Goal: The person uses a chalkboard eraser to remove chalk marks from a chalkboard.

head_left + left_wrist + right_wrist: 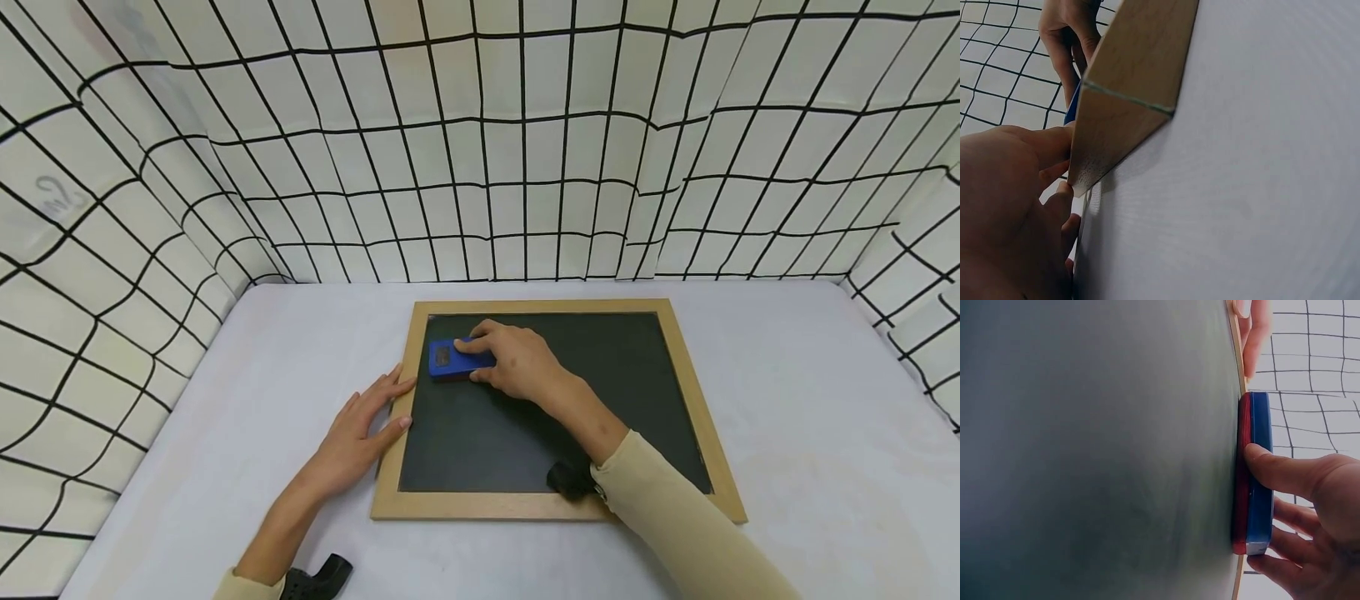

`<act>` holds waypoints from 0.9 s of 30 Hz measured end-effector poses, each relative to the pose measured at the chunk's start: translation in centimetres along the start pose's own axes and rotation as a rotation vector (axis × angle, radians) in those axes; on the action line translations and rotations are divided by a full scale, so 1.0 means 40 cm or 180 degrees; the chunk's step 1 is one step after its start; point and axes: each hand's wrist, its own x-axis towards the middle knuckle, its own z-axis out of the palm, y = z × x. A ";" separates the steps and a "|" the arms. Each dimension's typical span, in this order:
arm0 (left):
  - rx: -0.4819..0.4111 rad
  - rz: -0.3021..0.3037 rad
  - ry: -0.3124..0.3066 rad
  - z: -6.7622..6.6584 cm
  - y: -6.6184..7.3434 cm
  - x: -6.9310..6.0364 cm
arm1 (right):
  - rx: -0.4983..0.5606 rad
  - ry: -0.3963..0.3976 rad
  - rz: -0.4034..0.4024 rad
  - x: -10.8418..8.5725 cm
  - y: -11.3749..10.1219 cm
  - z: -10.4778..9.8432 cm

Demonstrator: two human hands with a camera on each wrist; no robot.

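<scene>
A chalkboard [480, 450] in a light wooden frame lies flat on the white table. My right hand [517, 358] grips a blue chalkboard eraser [442, 358] near the board's upper left corner. In the right wrist view, the eraser [1261, 475] has its red felt side against the dark surface, with the thumb on its near long side and the fingers on the other. My left hand [360, 433] rests at the frame's left edge, its fingers spread and touching the wood. The left wrist view shows those fingers against the wooden frame [1129, 75] from low down.
White walls with a black grid [525, 150] rise behind and at both sides of the table [825, 417]. A black wrist device [570, 482] on the right arm hangs over the board's lower frame; another [318, 579] is on the left wrist.
</scene>
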 end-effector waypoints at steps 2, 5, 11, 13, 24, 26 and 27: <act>-0.0014 -0.0001 -0.0006 0.000 -0.001 -0.001 | -0.0038 -0.0002 -0.0013 -0.003 -0.001 0.001; -0.0017 -0.0002 -0.0011 0.000 -0.002 -0.002 | -0.0092 0.0008 -0.0038 -0.008 -0.002 0.002; -0.0037 0.0034 -0.0013 0.003 -0.003 -0.002 | -0.0185 0.0078 -0.0029 -0.014 0.000 0.003; -0.0034 0.0032 -0.0022 0.004 -0.003 -0.002 | -0.0195 0.0090 0.0001 -0.013 -0.001 0.003; -0.0014 0.0004 0.0022 0.002 -0.008 -0.003 | -0.0102 0.0043 0.0142 0.007 -0.001 -0.004; -0.0006 0.0005 0.0024 0.004 -0.010 -0.002 | -0.0070 0.0054 0.0170 0.007 0.008 -0.006; -0.0006 0.0005 0.0023 0.004 -0.011 -0.002 | -0.0058 0.0058 0.0190 0.007 0.014 -0.008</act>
